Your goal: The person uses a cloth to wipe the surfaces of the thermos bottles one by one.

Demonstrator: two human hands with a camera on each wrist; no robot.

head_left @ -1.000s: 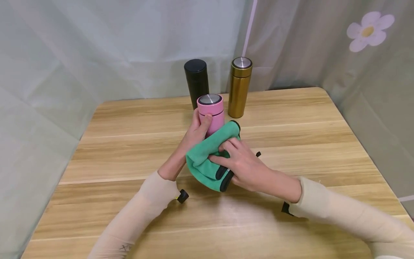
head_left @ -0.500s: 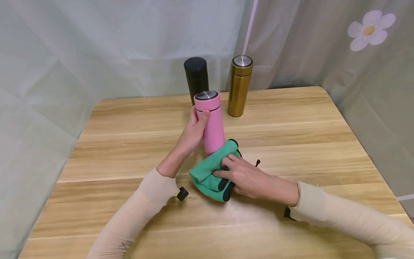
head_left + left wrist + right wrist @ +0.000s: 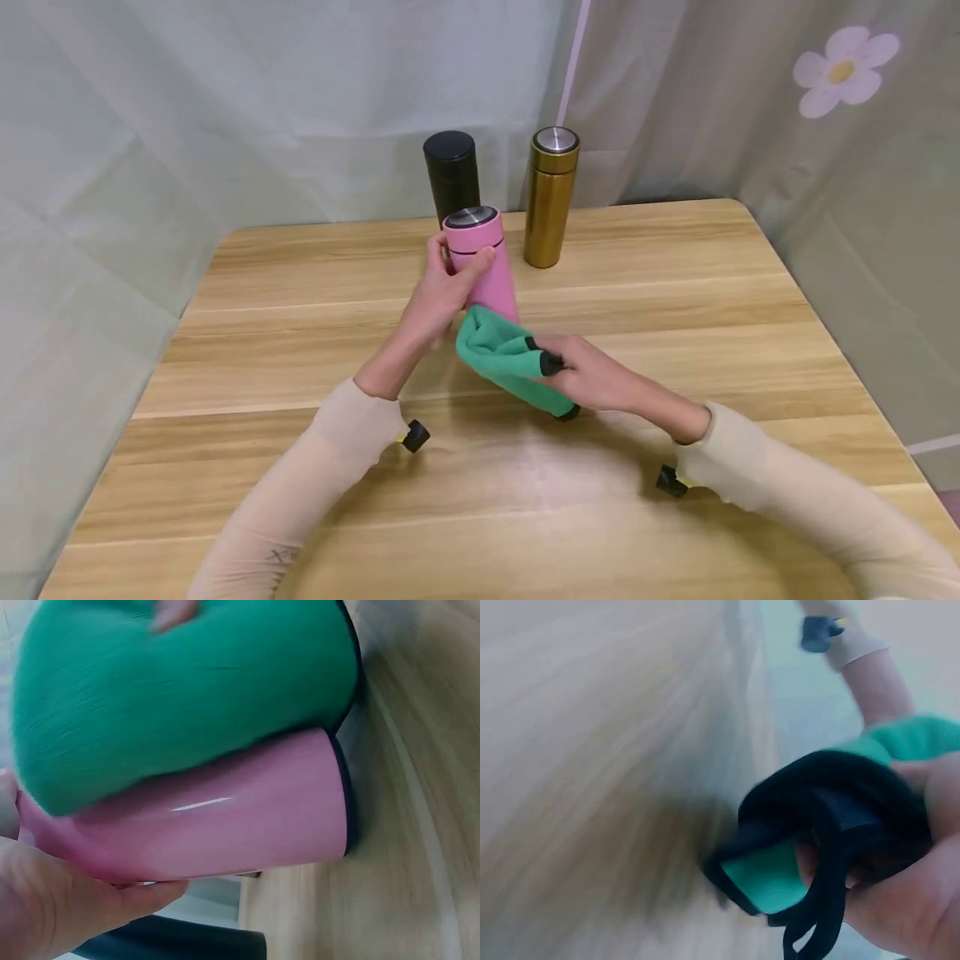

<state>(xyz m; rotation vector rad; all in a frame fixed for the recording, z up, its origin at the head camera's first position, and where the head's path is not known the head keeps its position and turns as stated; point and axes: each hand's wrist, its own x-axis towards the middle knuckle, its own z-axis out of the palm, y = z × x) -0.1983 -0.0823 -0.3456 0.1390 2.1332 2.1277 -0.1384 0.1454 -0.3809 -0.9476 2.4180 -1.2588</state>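
Short of the desk's far edge (image 3: 322, 230), a tilted pink bottle (image 3: 495, 288) is gripped by the left hand (image 3: 439, 293); beside it, a green cloth (image 3: 497, 356) is pinched by the right hand (image 3: 591, 375)

Cream sleeves (image 3: 810, 496), the left bearing a dark scrawl (image 3: 281, 555), carry black blocks (image 3: 671, 482) with yellow bits (image 3: 685, 480) at both cuffs (image 3: 358, 421).

Glossy pink cylindrical bottle (image 3: 496, 285) and soft green black-edged cloth (image 3: 501, 360)
The bottle tilts, its silver-topped lid (image 3: 472, 234) on; the folded cloth overlaps its lower body.
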